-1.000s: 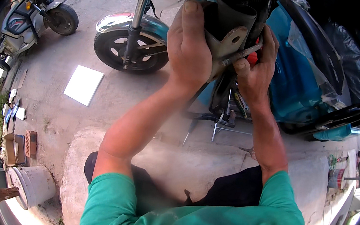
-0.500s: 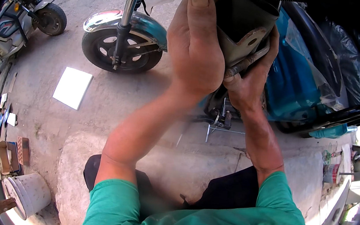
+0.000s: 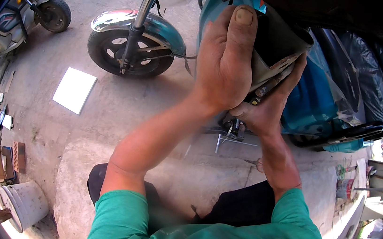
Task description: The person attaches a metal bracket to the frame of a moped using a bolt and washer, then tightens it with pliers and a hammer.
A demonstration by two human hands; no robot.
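Note:
A grey, worn metal bracket (image 3: 264, 67) with a bent, rusty-edged flange is raised in front of me, near the top of the view. My left hand (image 3: 226, 64) clasps its left side, thumb up along the edge and fingers hidden behind. From below and the right, my right hand (image 3: 270, 109) grips the same part, its fingers wrapped up the far side. A short dirty rod or bolt (image 3: 267, 86) lies along the flange, between the bracket and my right palm. Darkness hides the bracket's upper part.
A blue three-wheeled motorcycle stands ahead, its front wheel (image 3: 130, 53) at left and blue body (image 3: 311, 102) at right. A white square board (image 3: 74, 90) lies on the concrete. Another motorcycle (image 3: 13, 28) is far left; a white bucket (image 3: 26, 204) and brick (image 3: 18, 157) sit lower left.
Both hands and the bracket have shifted right and slightly down in the view, and the bracket has tilted. Both hands keep their grip. The surroundings shift slightly.

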